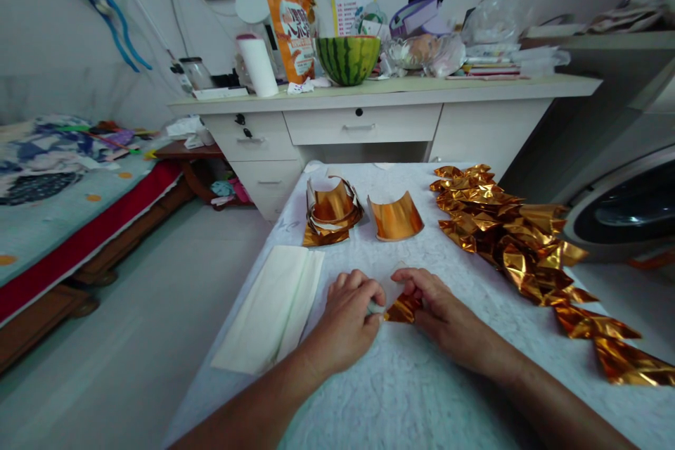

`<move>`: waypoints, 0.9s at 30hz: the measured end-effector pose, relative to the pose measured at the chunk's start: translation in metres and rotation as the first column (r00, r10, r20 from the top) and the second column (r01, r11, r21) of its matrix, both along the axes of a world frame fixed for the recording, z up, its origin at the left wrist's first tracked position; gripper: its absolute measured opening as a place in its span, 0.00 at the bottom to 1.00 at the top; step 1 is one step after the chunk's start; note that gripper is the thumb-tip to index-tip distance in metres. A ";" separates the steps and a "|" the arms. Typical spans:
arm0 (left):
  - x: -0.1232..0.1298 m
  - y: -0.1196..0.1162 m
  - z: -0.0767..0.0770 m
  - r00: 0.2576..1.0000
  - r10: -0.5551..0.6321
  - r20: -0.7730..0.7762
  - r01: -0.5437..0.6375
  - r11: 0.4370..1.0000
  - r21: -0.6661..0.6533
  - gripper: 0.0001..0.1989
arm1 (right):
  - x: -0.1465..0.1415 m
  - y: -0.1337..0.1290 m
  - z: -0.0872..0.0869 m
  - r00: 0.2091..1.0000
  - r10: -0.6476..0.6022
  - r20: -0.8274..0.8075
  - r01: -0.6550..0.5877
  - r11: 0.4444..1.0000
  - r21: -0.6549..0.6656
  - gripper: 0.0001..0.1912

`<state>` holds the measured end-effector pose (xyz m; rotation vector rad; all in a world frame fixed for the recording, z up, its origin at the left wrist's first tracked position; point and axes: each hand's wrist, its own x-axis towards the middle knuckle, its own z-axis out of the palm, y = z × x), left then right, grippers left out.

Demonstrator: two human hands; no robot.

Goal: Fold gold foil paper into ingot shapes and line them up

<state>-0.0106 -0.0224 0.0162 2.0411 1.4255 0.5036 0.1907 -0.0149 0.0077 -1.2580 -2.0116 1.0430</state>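
Note:
In front of me on the cloth-covered table, both hands work on a partly folded piece of gold foil paper [403, 309]. Its shiny side faces me, and a pale part rises behind it between the hands. My left hand [348, 313] is closed at the paper's left end, its curled fingers hiding part of it. With thumb and fingers, my right hand [440, 313] pinches the right side. Beyond the hands lie a curved gold sheet [396, 216] and a bundle of gold sheets [331, 211] with a band around it. Folded gold paper pieces [506, 232] form a long pile to the right.
A pale folded paper stack [268, 306] lies left of my hands. Behind the table stands a white desk [363, 123] bearing a watermelon half [348, 60], an orange pouch [292, 31] and plastic bags. A bed [68, 211] is at left, a washing machine [622, 190] at right.

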 end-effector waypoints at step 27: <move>0.007 -0.001 -0.002 0.997 0.077 0.001 -0.077 0.994 0.076 0.14 | 0.011 0.023 -0.006 0.887 -0.348 0.303 0.271 0.924 0.270 0.08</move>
